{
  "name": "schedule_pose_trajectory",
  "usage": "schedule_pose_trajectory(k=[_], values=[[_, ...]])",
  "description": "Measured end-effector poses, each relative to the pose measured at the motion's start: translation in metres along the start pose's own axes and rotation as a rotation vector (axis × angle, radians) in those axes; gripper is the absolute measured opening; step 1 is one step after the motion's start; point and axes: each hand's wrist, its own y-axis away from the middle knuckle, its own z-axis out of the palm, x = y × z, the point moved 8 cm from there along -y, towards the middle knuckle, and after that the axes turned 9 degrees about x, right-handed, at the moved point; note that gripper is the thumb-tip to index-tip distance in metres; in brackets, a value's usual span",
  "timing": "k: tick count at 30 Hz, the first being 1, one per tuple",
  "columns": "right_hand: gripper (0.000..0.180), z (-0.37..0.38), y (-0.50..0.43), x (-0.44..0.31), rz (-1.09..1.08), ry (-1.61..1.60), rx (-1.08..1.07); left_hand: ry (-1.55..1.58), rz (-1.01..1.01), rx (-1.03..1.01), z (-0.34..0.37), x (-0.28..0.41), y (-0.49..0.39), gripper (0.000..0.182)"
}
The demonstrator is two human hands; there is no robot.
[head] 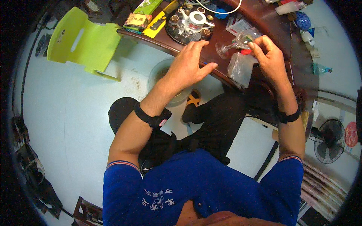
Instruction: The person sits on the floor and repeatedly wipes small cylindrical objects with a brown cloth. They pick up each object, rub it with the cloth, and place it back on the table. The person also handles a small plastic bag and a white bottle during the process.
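At the front edge of the dark wooden desk (223, 66), my left hand (191, 62) holds nothing, its thumb and fingers spread apart. My right hand (268, 55) pinches a crumpled clear plastic bag (240, 41) between thumb and forefinger. Something small and greenish shows in the plastic by those fingertips, too unclear to name. Below the bag, a flattened translucent plastic pouch (240, 70) lies partly over the desk edge. A small red object (246, 52) sits between the two.
A round dark tray (176, 35) carries a white teapot (195, 21) and several small cups. Left of it lie a yellow-packed knife (157, 25) and a small box (137, 20). A pale bucket (152, 75) stands under the edge, near a green chair (84, 42). A fan (329, 141) is at right.
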Motion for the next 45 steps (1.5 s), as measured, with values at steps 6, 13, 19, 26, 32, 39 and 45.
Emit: schedule_pose_trajectory(k=[6, 13, 19, 26, 32, 39, 45], values=[[0.014, 0.037, 0.051, -0.029, 0.09, -0.17, -0.23, 0.34, -0.161, -0.159, 0.025, 0.021, 0.005, 0.077], [0.042, -0.075, 0.087, -0.006, -0.16, 0.312, 0.232, 0.575, -0.377, -0.264, 0.051, 0.017, 0.029, 0.067], [0.065, -0.193, 0.129, 0.11, 0.217, 1.12, 0.381, 0.662, -0.604, -0.304, 0.065, -0.005, 0.048, 0.07], [0.055, -0.178, 0.147, 0.182, 0.331, 0.982, 0.302, 0.625, -0.575, -0.356, 0.068, -0.009, 0.05, 0.074], [0.032, -0.168, 0.145, 0.14, 0.369, 0.441, 0.522, 0.468, -0.456, -0.25, 0.058, -0.008, 0.045, 0.064], [0.028, 0.024, 0.145, 0.043, 0.443, -0.54, 0.564, 0.845, -0.701, -0.22, 0.074, -0.002, 0.053, 0.055], [0.041, 0.119, 0.115, 0.009, 0.453, -0.664, 0.484, 1.01, -0.737, 0.045, 0.068, -0.043, 0.042, 0.058]])
